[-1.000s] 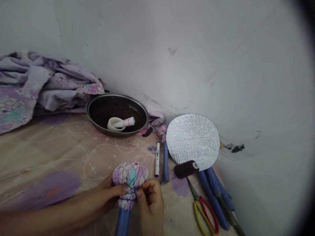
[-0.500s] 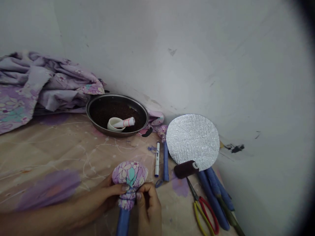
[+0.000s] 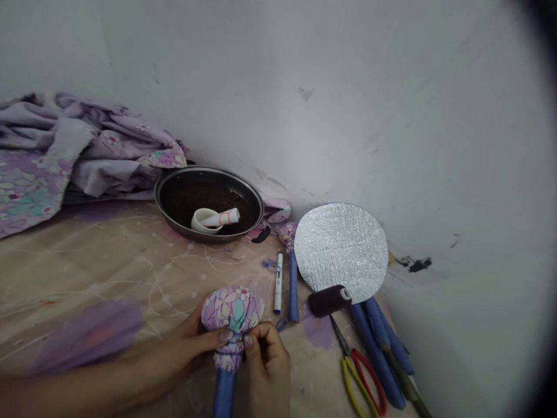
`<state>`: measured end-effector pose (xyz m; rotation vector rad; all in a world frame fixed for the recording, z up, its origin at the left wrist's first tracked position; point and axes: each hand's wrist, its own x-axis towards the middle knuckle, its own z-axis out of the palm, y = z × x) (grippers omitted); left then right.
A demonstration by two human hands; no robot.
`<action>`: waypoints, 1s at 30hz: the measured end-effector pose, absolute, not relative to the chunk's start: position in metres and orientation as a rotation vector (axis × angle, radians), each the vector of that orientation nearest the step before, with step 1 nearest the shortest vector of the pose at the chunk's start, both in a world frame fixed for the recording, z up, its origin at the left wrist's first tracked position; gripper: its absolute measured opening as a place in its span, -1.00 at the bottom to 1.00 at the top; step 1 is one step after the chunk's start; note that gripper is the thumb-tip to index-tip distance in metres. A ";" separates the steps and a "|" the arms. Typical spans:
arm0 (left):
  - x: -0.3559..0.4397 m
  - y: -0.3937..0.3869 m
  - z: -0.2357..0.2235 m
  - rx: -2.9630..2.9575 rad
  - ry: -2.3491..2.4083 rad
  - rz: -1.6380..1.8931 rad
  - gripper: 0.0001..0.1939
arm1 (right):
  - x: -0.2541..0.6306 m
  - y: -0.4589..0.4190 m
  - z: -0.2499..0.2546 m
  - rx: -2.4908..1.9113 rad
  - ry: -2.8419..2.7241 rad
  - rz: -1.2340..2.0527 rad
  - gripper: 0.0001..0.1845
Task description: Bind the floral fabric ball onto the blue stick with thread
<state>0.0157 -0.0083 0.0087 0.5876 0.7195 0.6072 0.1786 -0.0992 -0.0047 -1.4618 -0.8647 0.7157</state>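
Note:
My left hand (image 3: pixel 198 342) is closed around the neck of a floral cloth-headed stick (image 3: pixel 232 307), its thumb pressing on the front. The padded, rounded head is lilac with white and teal flowers. Dark cord (image 3: pixel 230 348) is wound around the gathered cloth below it, and a blue-covered handle (image 3: pixel 225 392) runs down out of the picture. At the neck's right side, my right hand (image 3: pixel 270 363) has thumb and forefinger pinched together against the cord windings. Whatever lies between those fingertips is too small to make out.
A dark pan (image 3: pixel 209 235) holds a white cup (image 3: pixel 204 219) with rolled paper. Floral cloth (image 3: pixel 104 151) is heaped at left. Rightward lie a marker (image 3: pixel 278 284), a silver disc (image 3: pixel 342 249), a dark thread spool (image 3: pixel 329 301), scissors (image 3: pixel 363 377) and several blue-covered sticks (image 3: pixel 383 354); behind stands a wall.
Both hands and the cloth-headed stick have shifted slightly to the right in the picture. The stick's handle stands a little more upright. My right hand stays pinched at the neck.

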 end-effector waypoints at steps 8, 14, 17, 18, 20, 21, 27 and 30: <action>0.014 -0.007 0.020 0.594 0.719 0.641 -0.13 | 0.184 -0.095 -0.004 -1.480 -0.873 0.723 -0.30; 0.014 -0.006 0.029 0.593 0.714 0.657 -0.01 | 0.186 -0.104 0.021 -1.541 -1.109 0.214 -0.68; 0.017 -0.008 0.021 0.560 0.684 0.683 0.00 | 0.184 -0.105 0.036 -1.518 -1.328 0.099 -0.70; 0.018 -0.009 0.016 0.548 0.672 0.693 0.00 | 0.184 -0.104 0.040 -1.502 -1.391 0.075 -0.70; 0.021 -0.011 0.004 0.560 0.641 0.722 -0.06 | 0.182 -0.100 0.046 -1.484 -1.494 0.030 -0.70; 0.022 -0.012 -0.001 0.578 0.638 0.741 -0.10 | 0.182 -0.097 0.048 -1.483 -1.540 0.013 -0.69; 0.024 -0.012 -0.020 0.621 0.594 0.781 -0.03 | 0.189 -0.091 0.055 -1.535 -1.743 -0.108 -0.62; 0.021 -0.010 -0.015 0.655 0.567 0.778 -0.06 | 0.188 -0.089 0.052 -1.554 -1.796 -0.170 -0.58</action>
